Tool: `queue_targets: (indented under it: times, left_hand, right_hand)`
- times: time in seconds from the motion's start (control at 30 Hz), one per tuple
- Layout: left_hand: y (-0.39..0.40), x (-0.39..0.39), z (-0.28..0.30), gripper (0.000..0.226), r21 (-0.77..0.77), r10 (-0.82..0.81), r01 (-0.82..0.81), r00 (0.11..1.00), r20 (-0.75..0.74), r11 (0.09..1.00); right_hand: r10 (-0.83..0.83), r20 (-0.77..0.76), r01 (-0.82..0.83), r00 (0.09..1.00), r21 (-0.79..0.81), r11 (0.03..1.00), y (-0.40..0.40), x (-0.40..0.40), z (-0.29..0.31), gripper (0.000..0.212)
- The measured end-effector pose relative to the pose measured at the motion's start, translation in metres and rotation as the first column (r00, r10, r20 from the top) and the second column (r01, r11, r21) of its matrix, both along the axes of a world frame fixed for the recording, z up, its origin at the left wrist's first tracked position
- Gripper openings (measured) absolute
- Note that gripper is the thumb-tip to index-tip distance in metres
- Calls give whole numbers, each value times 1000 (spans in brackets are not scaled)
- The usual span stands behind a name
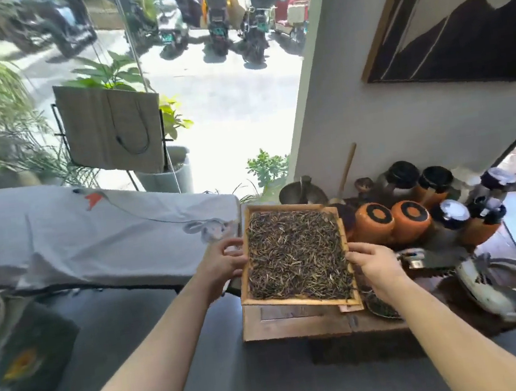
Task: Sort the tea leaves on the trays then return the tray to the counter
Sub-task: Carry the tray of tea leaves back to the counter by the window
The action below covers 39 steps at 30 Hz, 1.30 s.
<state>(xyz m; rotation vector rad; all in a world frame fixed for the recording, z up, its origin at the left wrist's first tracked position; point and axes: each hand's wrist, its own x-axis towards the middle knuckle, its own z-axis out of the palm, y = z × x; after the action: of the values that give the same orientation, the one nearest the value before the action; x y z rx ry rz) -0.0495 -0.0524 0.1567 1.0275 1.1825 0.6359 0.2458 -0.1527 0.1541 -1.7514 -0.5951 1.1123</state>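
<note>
1. Gripping the wooden tray (299,300) by its two side rails, your left hand (222,263) and right hand (376,267) each curl their fingers over an edge.
2. Note that the tray sits between your fingers, over the near end of the table (298,322).
3. Treat the frame as stiff and probably light; the tea leaves (296,252) are loose and will likely spill.
4. Keep it level; hold at mid-rail.
</note>
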Motion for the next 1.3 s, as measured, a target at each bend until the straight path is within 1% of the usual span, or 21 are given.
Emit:
queue_targets:
  times: [0.13, 0.23, 0.3, 0.37, 0.43, 0.53, 0.63, 0.73, 0.97, 1.1, 1.3]
  left_hand:
    - [-14, 7, -34, 38, -60, 78, -81, 996, -41, 995]
    - [-16, 12, -65, 45, -100, 123, -130, 990, -76, 986]
    - [-14, 15, -86, 44, -100, 143, -154, 983, -112, 983]
    - [-9, 17, -109, 40, -91, 147, -161, 978, -148, 983]
    - [-6, 19, -135, 37, -85, 140, -156, 975, -170, 984]
    - [-2, 19, -173, 36, -105, 144, -167, 970, -196, 980]
    - [1, 19, -204, 39, -122, 150, -182, 961, -234, 976]
    - [4, 16, -225, 40, -140, 145, -186, 954, -261, 973]
    - [17, 24, -251, 42, -166, 108, -166, 944, -311, 972]
    - [22, 27, -261, 43, -171, 77, -142, 937, -342, 975]
    - [30, 30, -274, 43, -167, 56, -131, 918, -392, 977]
  right_hand:
    - [65, 15, -64, 998, -45, 997, 9, 7, -43, 18]
    - [74, 56, -68, 996, -94, 993, 13, 11, -81, 22]
    - [68, 104, -56, 992, -112, 992, 16, 11, -106, 22]
    - [74, 132, -57, 988, -126, 990, 20, 12, -133, 23]
    - [77, 129, -58, 989, -149, 987, 23, 11, -159, 26]
    - [85, 146, -57, 986, -182, 982, 25, 9, -193, 27]
    - [126, 183, -88, 975, -203, 975, 25, 6, -218, 26]
    - [172, 217, -116, 961, -248, 962, 28, 3, -235, 26]
    - [193, 202, -113, 960, -349, 930, 40, 7, -266, 28]
    - [199, 267, -86, 943, -380, 921, 47, 11, -274, 37]
    - [239, 281, -101, 930, -431, 897, 53, 13, -281, 37]
